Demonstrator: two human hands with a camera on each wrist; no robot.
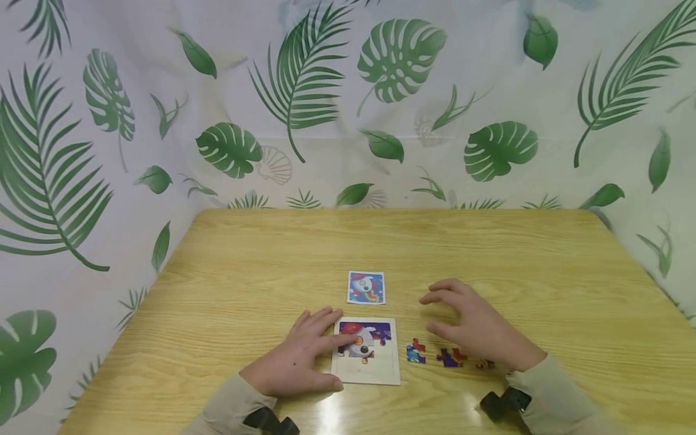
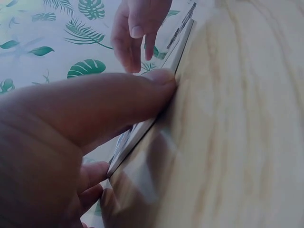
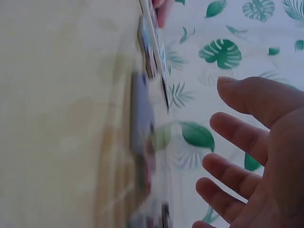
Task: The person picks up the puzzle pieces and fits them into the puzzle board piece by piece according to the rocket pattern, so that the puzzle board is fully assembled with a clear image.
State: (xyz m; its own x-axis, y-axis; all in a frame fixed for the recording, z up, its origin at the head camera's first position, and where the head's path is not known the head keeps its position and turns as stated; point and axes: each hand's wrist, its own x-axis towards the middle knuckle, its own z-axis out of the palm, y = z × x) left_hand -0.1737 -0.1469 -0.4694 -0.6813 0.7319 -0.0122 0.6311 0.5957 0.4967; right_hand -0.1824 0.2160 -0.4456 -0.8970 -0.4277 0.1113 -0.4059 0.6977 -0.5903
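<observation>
A small square jigsaw tray (image 1: 385, 370) lies on the table, its upper part filled with joined pieces of a white-faced cartoon figure in red. My left hand (image 1: 304, 359) rests on it with fingers spread, the index finger on the joined pieces (image 1: 365, 345). In the left wrist view the thumb (image 2: 118, 102) touches the tray's near edge. My right hand (image 1: 475, 323) hovers to the right with fingers apart and holds nothing. Loose jigsaw pieces lie below it: a blue and red one (image 1: 415, 353), a purple and red cluster (image 1: 450, 358), and others partly hidden under the wrist.
Behind the tray lies a small printed picture card (image 1: 367, 287) with a similar figure on blue. The wooden table (image 1: 261, 260) reaches back to a white cloth (image 1: 337, 175) printed with green leaves. Dark wrist devices sit on both sleeves.
</observation>
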